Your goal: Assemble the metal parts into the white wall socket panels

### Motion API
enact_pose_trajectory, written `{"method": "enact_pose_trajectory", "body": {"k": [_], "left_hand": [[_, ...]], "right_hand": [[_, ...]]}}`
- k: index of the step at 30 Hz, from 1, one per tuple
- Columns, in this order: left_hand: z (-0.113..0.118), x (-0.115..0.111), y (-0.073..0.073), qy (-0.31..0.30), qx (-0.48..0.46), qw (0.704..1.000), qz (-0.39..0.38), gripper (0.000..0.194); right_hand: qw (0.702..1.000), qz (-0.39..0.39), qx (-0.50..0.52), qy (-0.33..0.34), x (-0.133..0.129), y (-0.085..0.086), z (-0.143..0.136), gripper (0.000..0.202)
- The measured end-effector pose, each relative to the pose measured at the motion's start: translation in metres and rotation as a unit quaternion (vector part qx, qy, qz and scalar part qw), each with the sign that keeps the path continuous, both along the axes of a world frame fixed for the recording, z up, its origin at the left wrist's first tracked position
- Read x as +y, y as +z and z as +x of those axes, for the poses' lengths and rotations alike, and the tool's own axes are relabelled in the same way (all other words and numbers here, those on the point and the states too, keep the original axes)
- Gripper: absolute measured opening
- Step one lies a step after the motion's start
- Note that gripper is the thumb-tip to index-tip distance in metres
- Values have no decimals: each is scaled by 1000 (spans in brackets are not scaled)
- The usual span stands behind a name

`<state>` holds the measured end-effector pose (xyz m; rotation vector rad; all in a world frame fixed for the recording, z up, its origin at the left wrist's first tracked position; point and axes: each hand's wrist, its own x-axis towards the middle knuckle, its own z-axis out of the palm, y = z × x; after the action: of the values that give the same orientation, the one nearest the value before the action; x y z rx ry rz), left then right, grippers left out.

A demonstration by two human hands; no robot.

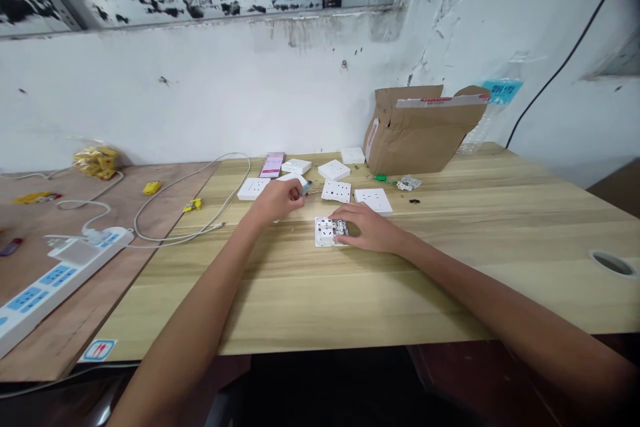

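Note:
A white wall socket (325, 232) lies on the table, its inner parts bare on the right side. My right hand (373, 228) curves around its right end, thumb and fingers gripping it. Farther back and to the left, my left hand (281, 199) is closed in a pinch. At those fingertips shows a thin tool with a blue part (307, 185), like a small screwdriver; most of it is hidden. A white cover plate with holes (336, 191) lies just beyond the socket, and another white plate (373, 201) is behind my right hand.
More white socket pieces (334, 170) and a phone (273, 165) lie at the back. A green-handled screwdriver (381, 178) lies before a cardboard box (425, 137). On the left are a white cable (173, 238), a power strip (65, 280) and yellow pieces (151, 187). A hole (614, 263) is at right.

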<state>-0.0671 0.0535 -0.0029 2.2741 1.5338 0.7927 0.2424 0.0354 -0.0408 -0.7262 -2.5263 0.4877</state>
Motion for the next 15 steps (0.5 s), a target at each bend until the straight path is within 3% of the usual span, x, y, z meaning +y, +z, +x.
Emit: {"method": "enact_pose_trajectory", "body": {"k": [2, 4, 7, 10, 15], "left_hand": [[3, -7, 9, -1, -117, 993, -25, 21], [9, -16, 19, -70, -186, 974, -105, 27], [22, -29, 32, -141, -169, 963, -157, 23], [30, -35, 36, -137, -140, 972, -129, 19], [30, -31, 27, -116, -116, 982, -88, 19]], "right_hand": [[1000, 0, -2, -2, 1, 0, 0, 41], [1000, 2, -8, -12, 2, 0, 0, 42], [999, 2, -15, -30, 3, 0, -1, 42], [999, 0, -17, -33, 4, 2, -2, 42], [999, -2, -17, -28, 5, 3, -2, 43]]}}
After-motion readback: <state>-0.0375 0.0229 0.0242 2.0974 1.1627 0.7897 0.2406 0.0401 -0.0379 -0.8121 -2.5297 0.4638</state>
